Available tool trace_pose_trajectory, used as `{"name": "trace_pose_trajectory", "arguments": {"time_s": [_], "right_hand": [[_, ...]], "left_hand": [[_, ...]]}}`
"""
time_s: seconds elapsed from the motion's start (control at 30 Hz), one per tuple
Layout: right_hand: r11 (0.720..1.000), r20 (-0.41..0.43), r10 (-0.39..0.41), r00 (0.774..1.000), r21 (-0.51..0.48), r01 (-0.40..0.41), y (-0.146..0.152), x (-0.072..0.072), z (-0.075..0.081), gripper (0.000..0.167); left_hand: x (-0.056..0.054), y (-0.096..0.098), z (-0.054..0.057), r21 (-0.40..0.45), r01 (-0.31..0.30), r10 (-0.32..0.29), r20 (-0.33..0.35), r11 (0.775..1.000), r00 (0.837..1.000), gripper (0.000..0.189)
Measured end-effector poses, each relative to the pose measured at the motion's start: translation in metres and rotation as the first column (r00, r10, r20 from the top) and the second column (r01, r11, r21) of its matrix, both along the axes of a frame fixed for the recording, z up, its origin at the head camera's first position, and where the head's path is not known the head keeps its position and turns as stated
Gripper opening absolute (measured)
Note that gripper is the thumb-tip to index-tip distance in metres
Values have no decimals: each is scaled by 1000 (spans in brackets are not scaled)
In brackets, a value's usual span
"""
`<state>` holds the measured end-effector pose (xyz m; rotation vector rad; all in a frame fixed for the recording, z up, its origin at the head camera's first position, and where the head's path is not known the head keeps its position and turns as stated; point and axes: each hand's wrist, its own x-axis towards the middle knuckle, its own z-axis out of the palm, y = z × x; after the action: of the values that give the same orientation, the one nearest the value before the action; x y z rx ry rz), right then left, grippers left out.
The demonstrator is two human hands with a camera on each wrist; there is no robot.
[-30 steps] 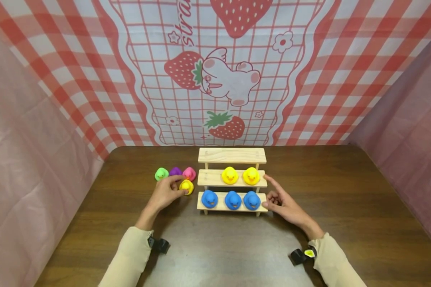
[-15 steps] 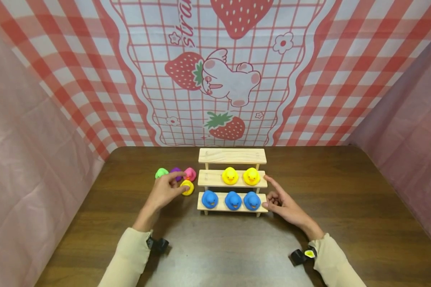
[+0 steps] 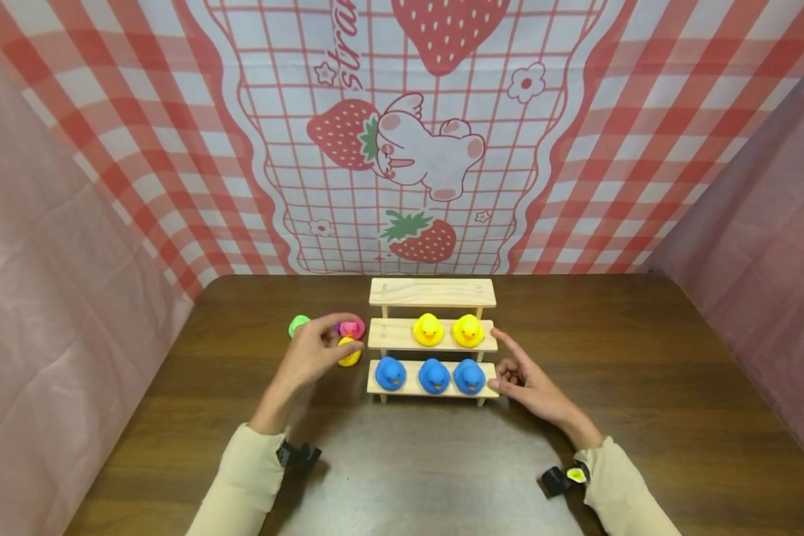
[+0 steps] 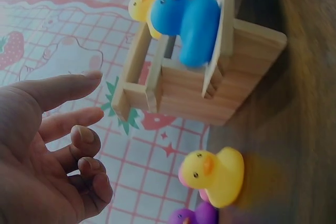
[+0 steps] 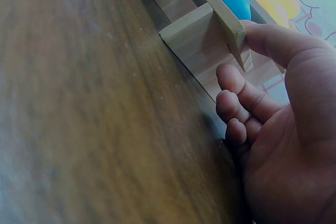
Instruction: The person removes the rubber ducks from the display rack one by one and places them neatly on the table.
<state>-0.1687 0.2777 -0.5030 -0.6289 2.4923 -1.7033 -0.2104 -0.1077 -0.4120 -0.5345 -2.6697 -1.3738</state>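
Observation:
My left hand (image 3: 308, 353) hovers over a yellow rubber duck (image 3: 349, 354) left of the rack, thumb and index finger spread apart. In the left wrist view that yellow duck (image 4: 226, 176) sits on the table, apart from the fingers. Behind it are a pink duck (image 3: 353, 328), a green duck (image 3: 298, 323) and a purple duck (image 4: 205, 214), partly hidden by the hand in the head view. My right hand (image 3: 534, 385) touches the right end of the three-step wooden rack (image 3: 432, 292), thumb on the bottom board, index finger extended to the middle board.
Three blue ducks (image 3: 434, 377) line the bottom step. Two yellow ducks (image 3: 429, 330) stand on the middle step, toward its right. A checked strawberry cloth (image 3: 435, 134) hangs behind the brown wooden table (image 3: 402, 461), with pink cloth (image 3: 60, 298) at the sides.
My left hand's thumb and index fingertips have shifted slightly right over the yellow duck, covering more of the green and purple ducks. The right hand and the rack stay put.

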Motion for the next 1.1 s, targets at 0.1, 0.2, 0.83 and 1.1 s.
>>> {"name": "trace_pose_trajectory", "arguments": {"time_s": [0.1,0.2,0.83,1.1], "right_hand": [[1000,1,0,1000,3,0,0,0,0,81],[1000,3,-3,1000,5,3,0,0,0,81],[1000,13,-2,1000,8,2,1,0,0,81],[1000,17,1,1000,7,-1,0,-1,0,81]], "left_hand": [[0,4,3,5,14,-14,-5,1000,1000,37],[0,9,5,10,28,-27,-8,1000,1000,39],[-3,41,14,67,133,-131,-45,989,990,39],[-5,55,14,76,150,-147,-39,986,988,39]]}}
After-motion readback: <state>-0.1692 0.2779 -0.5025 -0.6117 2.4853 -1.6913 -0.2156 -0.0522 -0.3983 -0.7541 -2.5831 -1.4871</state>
